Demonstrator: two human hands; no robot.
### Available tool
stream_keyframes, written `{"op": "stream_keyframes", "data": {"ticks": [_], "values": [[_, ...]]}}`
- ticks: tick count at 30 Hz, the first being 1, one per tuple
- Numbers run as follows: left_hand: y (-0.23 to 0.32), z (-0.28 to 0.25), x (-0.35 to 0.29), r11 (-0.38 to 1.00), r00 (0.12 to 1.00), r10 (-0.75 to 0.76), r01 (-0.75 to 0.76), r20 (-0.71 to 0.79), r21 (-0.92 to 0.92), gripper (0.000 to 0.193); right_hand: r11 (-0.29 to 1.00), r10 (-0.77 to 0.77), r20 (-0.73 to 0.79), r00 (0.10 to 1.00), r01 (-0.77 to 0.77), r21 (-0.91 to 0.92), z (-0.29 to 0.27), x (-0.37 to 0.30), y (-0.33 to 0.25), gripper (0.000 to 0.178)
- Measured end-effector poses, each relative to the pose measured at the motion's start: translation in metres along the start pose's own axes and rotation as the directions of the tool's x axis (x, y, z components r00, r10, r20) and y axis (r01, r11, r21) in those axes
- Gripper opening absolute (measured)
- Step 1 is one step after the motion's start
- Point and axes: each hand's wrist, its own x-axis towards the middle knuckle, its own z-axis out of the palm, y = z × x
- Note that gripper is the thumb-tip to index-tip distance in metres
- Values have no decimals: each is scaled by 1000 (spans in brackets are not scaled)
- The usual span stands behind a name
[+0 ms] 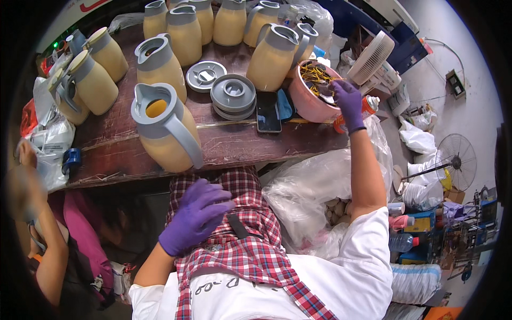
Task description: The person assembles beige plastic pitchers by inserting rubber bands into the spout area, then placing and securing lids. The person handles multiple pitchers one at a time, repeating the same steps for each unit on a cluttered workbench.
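My left hand (196, 216), in a purple glove, hovers over my lap with loosely curled fingers and nothing in it. My gloved right hand (349, 104) reaches to the right rim of a pink tub (305, 105). Its fingers draw together at the small yellow and dark strip-like parts (318, 76) inside; what they pinch is hidden. A cream jug with a grey collar and handle (169, 133) stands without a lid at the near table edge. Behind it are a loose grey lid (206, 76) and a stack of grey lids (233, 95).
Several more cream jugs (228, 24) stand along the back and left of the dark red table (224, 144). A phone (269, 113) and an orange spray can (369, 104) flank the tub. Plastic sheeting (304, 186) hangs at my right. Another person's arm (50, 234) is at left.
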Motion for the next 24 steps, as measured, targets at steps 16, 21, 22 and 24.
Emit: {"op": "stream_keyframes", "data": {"ticks": [16, 21, 22, 24], "values": [[-17, 68, -15, 431, 784, -559, 552, 269, -714, 38, 966, 122, 225, 967, -64, -251, 17, -98, 33, 26], [-26, 75, -20, 589, 812, -509, 570, 285, -573, 38, 710, -84, 174, 981, 181, -681, 68, -122, 105, 62], [-24, 72, -18, 606, 804, -504, 589, 316, -534, 38, 766, -5, 200, 980, 133, -629, 64, -119, 112, 63], [-23, 75, -18, 579, 795, -513, 599, 325, -553, 39, 857, 145, 266, 953, 13, -515, 56, -104, 125, 64]]}}
